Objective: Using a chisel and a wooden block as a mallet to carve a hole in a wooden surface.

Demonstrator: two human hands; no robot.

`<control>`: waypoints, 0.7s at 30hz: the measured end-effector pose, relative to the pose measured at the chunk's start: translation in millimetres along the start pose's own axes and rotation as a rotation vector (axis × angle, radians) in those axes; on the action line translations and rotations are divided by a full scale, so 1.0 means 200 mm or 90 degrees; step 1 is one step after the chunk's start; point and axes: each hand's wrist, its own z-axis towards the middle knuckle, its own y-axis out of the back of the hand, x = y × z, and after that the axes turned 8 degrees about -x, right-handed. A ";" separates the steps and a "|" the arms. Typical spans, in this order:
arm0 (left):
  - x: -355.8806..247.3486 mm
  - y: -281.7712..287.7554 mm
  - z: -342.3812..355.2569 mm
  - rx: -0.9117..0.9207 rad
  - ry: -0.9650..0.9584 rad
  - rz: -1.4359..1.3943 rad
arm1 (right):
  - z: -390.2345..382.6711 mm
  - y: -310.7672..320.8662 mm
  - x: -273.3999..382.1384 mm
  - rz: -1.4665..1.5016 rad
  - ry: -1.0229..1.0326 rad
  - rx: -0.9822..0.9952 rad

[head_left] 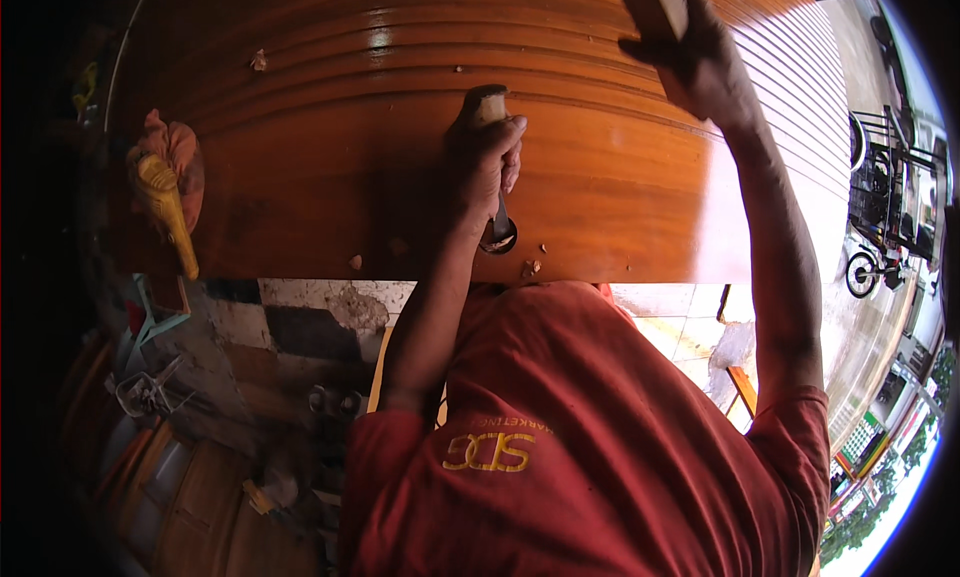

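Note:
My left hand [488, 162] is closed in a fist over the glossy orange-brown wooden panel [590, 167]. From its lower side sticks out a metal spoon [499, 241] with a dark, shiny bowl. A pale, dark-topped piece [490, 109] shows at the upper side of the same fist; whether it belongs to the spoon I cannot tell. At the upper right my right hand [712, 77] is raised over the grooved part of the panel. Its fingers grip a flat, dark block [660, 5] with a pale face, partly cut off by the picture's edge.
A yellow-handled tool [165, 202] and an orange cloth [180, 157] lie at the panel's left end. Small crumbs [532, 268] dot the surface near its front edge. Beyond the right end, a motorcycle [868, 272] stands outside. Wooden pieces [200, 507] lie at lower left.

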 end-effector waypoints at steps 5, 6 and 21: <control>0.02 -0.05 0.02 0.025 0.016 0.030 | 0.16 -0.14 -0.12 -0.392 -0.117 0.099; 0.02 -0.05 0.02 0.019 0.017 0.026 | 0.13 -0.20 -0.11 -0.560 0.046 0.308; 0.01 -0.04 -0.04 0.001 -0.028 0.060 | 0.04 -0.16 -0.09 -0.489 0.249 0.228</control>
